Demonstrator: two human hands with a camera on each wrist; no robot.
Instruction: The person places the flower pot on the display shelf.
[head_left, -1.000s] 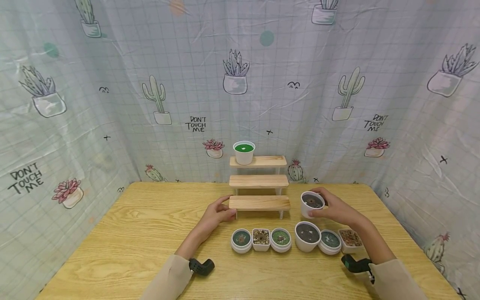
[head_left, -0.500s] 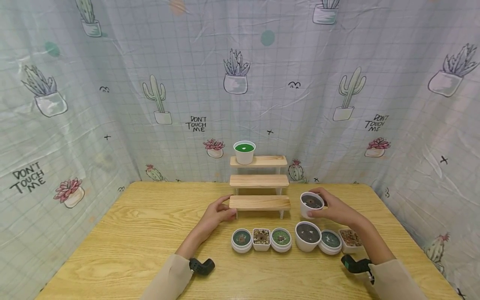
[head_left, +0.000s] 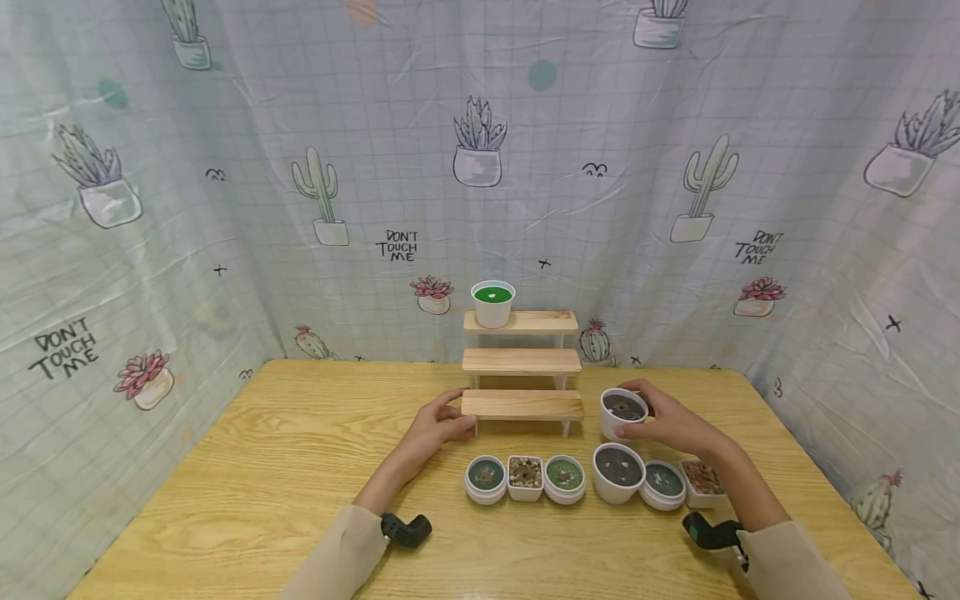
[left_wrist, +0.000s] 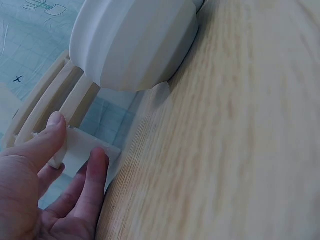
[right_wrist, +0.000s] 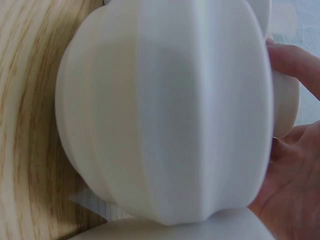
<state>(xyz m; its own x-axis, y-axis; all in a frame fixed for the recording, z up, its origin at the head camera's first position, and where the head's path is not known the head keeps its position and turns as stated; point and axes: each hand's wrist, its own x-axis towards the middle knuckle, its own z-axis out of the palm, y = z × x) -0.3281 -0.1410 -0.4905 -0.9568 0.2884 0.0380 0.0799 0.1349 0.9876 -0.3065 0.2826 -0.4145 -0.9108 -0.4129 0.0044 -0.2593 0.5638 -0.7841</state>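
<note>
In the head view, my left hand (head_left: 433, 425) grips the left end of a three-tier wooden step shelf (head_left: 522, 404), at its lowest board. The left wrist view shows the thumb against the board end and fingertips at the pale leg (left_wrist: 82, 150). My right hand (head_left: 671, 421) holds a white round pot (head_left: 623, 408) of dark filling, just right of the shelf, thumb at the front and fingers behind. Much of that pot is hidden in the right wrist view by a large ribbed white pot (right_wrist: 165, 110) close to the camera.
A white pot with green filling (head_left: 492, 304) stands on the top board's left end. In front of the shelf is a row: a round pot (head_left: 486, 492), a square pebble pot (head_left: 525, 487), a green-topped pot (head_left: 564, 492), a taller dark-filled pot (head_left: 617, 487) and others rightward. A printed curtain (head_left: 375, 125) hangs behind.
The head view has shifted slightly. Both hands keep their holds on the shelf and the pot; the pot sits very slightly lower in the view.
</note>
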